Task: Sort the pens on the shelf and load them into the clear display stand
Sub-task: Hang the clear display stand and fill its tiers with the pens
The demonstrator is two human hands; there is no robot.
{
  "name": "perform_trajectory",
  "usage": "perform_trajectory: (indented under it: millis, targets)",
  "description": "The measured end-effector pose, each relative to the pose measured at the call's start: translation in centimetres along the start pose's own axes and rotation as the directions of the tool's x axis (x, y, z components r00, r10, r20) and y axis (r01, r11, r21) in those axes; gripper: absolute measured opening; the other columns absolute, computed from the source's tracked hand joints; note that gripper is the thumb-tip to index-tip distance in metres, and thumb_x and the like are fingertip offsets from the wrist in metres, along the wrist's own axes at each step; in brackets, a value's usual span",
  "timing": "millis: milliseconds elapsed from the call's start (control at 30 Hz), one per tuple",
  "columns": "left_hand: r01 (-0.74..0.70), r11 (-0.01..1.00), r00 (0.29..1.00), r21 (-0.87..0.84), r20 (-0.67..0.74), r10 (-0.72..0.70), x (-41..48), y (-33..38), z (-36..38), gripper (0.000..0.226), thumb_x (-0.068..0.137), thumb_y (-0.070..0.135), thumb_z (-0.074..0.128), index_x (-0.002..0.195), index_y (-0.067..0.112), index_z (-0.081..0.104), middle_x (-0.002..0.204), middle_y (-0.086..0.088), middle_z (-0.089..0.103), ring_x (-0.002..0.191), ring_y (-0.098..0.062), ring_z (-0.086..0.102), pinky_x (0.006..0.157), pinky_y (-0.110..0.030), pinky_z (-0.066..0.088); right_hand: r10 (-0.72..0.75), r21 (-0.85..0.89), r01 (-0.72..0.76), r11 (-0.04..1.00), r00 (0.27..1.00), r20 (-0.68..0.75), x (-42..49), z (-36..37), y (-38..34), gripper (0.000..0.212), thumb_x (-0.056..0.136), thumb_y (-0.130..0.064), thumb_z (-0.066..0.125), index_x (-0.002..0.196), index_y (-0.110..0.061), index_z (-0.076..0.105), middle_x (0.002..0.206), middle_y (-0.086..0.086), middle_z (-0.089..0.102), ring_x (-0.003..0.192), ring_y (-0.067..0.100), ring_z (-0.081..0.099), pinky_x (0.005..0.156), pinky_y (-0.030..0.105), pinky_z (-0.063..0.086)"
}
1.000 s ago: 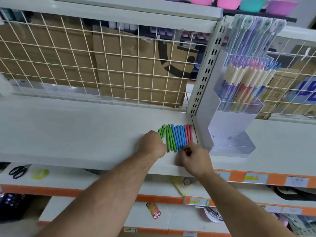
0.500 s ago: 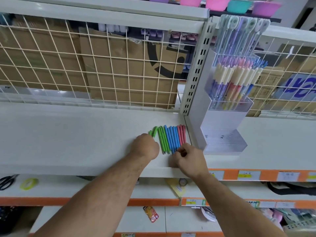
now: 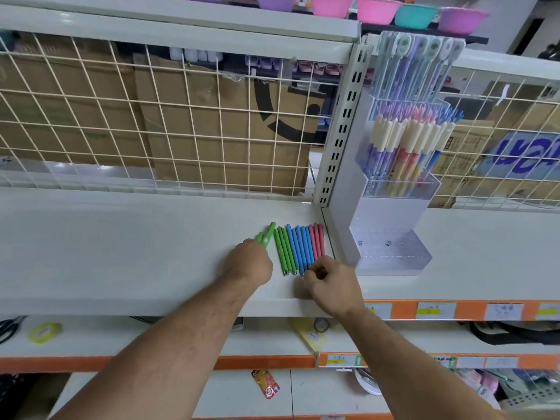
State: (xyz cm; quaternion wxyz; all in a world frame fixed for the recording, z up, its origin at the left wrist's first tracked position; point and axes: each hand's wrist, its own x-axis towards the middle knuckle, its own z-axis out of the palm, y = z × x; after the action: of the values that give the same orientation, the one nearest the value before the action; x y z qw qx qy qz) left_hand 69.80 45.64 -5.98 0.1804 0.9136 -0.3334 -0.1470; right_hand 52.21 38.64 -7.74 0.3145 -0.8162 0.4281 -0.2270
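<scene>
A row of pens lies side by side on the white shelf (image 3: 121,253): green pens (image 3: 281,251), then blue pens (image 3: 300,247), then red pens (image 3: 316,241) on the right. Two more green pens (image 3: 269,233) lie slanted at the left, and my left hand (image 3: 248,265) covers their near ends with curled fingers. My right hand (image 3: 330,283) pinches at the near tips of the red pens. The clear display stand (image 3: 394,253) stands just right of the row. Its low front tier holds nothing, and its upper tier (image 3: 400,183) is packed with pastel pens.
A slotted metal upright (image 3: 342,131) and a wire grid back (image 3: 181,116) close the shelf behind. Tall pens (image 3: 418,62) hang above the stand. The shelf below carries scissors (image 3: 9,327) and a tape roll (image 3: 44,331).
The view has shifted a little. Both hands stay at the near ends of the pens, and the sorted row looks the same.
</scene>
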Motion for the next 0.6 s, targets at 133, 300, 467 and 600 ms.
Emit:
perform_trajectory:
  millis: [133, 300, 467, 600]
  targets:
    - [0.019, 0.991, 1.000, -0.136, 0.026, -0.015, -0.4, 0.0, -1.1, 0.026, 0.103, 0.020, 0.040, 0.110, 0.003, 0.059, 0.110, -0.013, 0.063, 0.092, -0.029, 0.060, 0.065, -0.029, 0.040, 0.046, 0.068, -0.047, 0.997, 0.999, 0.026, 0.2, -0.4, -0.5, 0.005, 0.084, -0.026, 0.065, 0.080, -0.026, 0.065, 0.073, -0.010, 0.066, 0.070, 0.008, 0.062, 0.062, 0.023, 0.052]
    - [0.041, 0.836, 0.994, -0.547, 0.106, 0.021, -1.9, 0.5, -1.1, 0.033, 0.105, 0.031, 0.035, 0.101, 0.006, 0.055, 0.091, -0.011, 0.060, 0.074, -0.024, 0.054, 0.063, -0.030, 0.041, 0.113, 0.265, -0.103, 0.959, 0.993, -0.022, 0.5, -1.2, -2.4, 0.014, 0.087, -0.018, 0.065, 0.074, -0.017, 0.068, 0.066, -0.005, 0.065, 0.063, 0.011, 0.056, 0.059, 0.024, 0.048]
    - [-0.005, 0.717, 0.958, -0.697, 0.203, 0.205, -4.5, 2.5, -1.4, 0.024, 0.106, 0.025, 0.037, 0.094, 0.017, 0.055, 0.078, -0.005, 0.064, 0.061, -0.017, 0.058, 0.054, -0.028, 0.045, 0.171, 0.480, -0.163, 0.862, 0.985, 0.028, 1.5, -2.8, -5.4, 0.027, 0.087, -0.031, 0.074, 0.081, -0.005, 0.071, 0.065, 0.005, 0.061, 0.056, 0.016, 0.055, 0.051, 0.031, 0.047]
    - [-0.025, 0.674, 0.918, -0.738, 0.250, 0.307, -5.8, 3.7, -1.6, 0.023, 0.107, 0.020, 0.037, 0.097, 0.013, 0.056, 0.078, -0.008, 0.063, 0.060, -0.018, 0.060, 0.054, -0.030, 0.048, 0.165, 0.588, -0.178, 0.789, 0.983, 0.078, 1.5, -4.6, -5.7, 0.025, 0.090, -0.017, 0.075, 0.078, 0.001, 0.063, 0.060, 0.009, 0.053, 0.047, 0.015, 0.050, 0.044, 0.027, 0.042]
